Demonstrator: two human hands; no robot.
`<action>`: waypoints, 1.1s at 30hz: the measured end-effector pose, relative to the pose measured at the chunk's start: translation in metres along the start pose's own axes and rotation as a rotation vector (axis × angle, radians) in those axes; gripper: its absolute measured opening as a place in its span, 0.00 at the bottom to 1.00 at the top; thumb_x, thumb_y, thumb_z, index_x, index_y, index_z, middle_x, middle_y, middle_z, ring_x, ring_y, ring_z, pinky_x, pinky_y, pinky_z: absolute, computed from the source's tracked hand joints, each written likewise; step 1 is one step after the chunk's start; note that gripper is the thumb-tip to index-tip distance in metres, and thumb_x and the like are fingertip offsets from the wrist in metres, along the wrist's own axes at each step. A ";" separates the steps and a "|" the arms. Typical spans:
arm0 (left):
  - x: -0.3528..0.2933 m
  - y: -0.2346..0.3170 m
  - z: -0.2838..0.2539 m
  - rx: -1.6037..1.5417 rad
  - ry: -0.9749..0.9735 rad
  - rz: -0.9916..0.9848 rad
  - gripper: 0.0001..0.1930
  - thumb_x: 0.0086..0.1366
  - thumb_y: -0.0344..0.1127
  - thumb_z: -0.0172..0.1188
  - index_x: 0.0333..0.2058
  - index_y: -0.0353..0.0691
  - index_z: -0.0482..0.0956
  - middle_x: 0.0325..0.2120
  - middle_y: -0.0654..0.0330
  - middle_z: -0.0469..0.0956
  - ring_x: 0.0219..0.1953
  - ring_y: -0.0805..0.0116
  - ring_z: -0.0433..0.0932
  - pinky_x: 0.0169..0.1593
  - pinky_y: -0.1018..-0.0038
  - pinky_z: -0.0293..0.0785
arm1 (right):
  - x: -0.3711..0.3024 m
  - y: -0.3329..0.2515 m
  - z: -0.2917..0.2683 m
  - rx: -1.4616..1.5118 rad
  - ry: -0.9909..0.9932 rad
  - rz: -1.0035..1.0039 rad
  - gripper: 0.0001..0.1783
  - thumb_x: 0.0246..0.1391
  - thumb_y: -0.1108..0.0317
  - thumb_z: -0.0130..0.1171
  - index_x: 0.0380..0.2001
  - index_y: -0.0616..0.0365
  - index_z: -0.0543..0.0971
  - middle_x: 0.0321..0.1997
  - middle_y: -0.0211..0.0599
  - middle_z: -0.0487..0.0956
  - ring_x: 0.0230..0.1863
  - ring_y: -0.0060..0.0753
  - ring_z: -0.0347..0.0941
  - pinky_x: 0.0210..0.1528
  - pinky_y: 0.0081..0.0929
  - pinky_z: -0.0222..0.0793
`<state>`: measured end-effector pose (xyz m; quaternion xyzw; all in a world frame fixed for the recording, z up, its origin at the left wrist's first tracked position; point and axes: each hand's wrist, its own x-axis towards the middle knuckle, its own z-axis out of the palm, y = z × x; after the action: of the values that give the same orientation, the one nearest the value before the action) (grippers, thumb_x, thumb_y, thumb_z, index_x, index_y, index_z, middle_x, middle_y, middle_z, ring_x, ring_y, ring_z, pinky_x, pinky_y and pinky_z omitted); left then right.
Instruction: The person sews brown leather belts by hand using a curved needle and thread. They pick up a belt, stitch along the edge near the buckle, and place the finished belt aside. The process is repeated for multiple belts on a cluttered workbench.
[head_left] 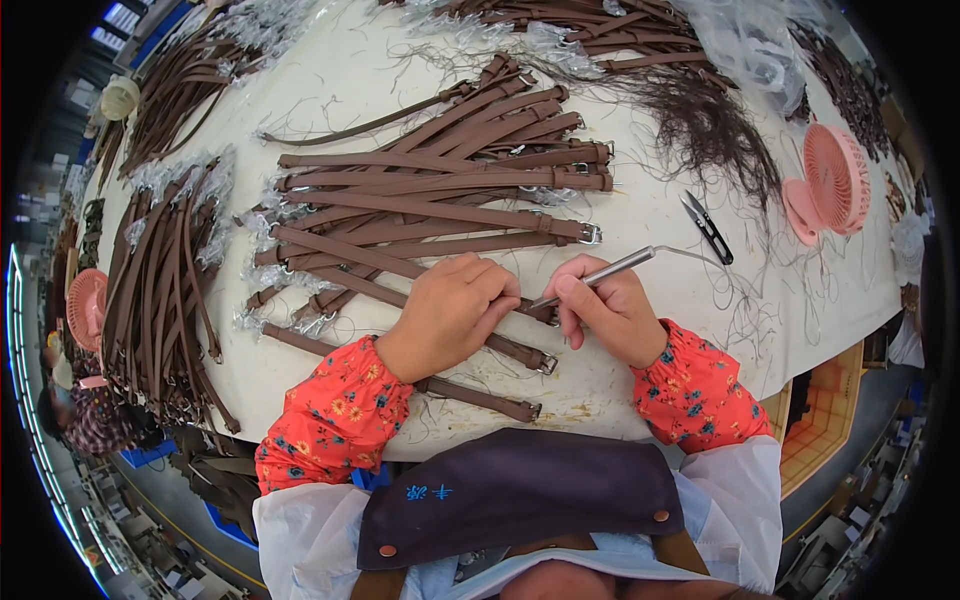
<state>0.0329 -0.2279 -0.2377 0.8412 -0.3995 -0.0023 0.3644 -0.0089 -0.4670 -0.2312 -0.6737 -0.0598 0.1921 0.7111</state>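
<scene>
My left hand (452, 312) is closed in a pinch over the brown straps. Whatever lies between its fingertips is too small or hidden to make out. A silver pen-like metal tool (618, 268) rests in my right hand (612, 315), whose fingers are closed round it. Its near end points toward my left fingertips, and a thin bent wire-like part leaves its far end. Between the two hands shows the end of a brown strap (543, 313). Under and beyond my left hand lies a loose pile of brown buckled straps (430, 215), some with clear plastic film on their ends.
Black thread snips (707, 230) lie right of the tool, near a tangle of dark threads (705, 120). A pink fan (835, 180) stands at the right. More strap bundles (160, 290) cover the left side and far edge of the white table (840, 300). Another person (100, 415) is at far left.
</scene>
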 end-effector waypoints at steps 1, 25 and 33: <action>0.000 0.000 0.000 -0.001 0.004 0.002 0.07 0.60 0.28 0.67 0.33 0.40 0.77 0.28 0.58 0.78 0.32 0.55 0.76 0.37 0.64 0.72 | 0.000 -0.001 0.000 -0.005 -0.003 0.006 0.18 0.72 0.61 0.52 0.35 0.66 0.80 0.28 0.31 0.78 0.21 0.18 0.75 0.23 0.17 0.68; -0.001 0.001 -0.001 0.001 0.001 -0.016 0.07 0.61 0.28 0.66 0.34 0.40 0.76 0.27 0.59 0.76 0.32 0.55 0.75 0.37 0.63 0.71 | 0.001 -0.002 0.002 -0.076 -0.030 0.019 0.16 0.73 0.60 0.49 0.40 0.63 0.76 0.22 0.28 0.76 0.21 0.18 0.73 0.24 0.17 0.68; -0.001 0.000 0.001 -0.002 0.021 -0.013 0.06 0.62 0.29 0.66 0.35 0.41 0.76 0.27 0.58 0.75 0.32 0.55 0.75 0.36 0.63 0.70 | 0.001 0.001 0.001 -0.025 -0.015 -0.004 0.16 0.72 0.62 0.51 0.38 0.67 0.79 0.28 0.32 0.78 0.21 0.18 0.75 0.23 0.17 0.69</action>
<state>0.0322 -0.2279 -0.2390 0.8435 -0.3900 0.0036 0.3693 -0.0088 -0.4655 -0.2326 -0.6809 -0.0689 0.1948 0.7026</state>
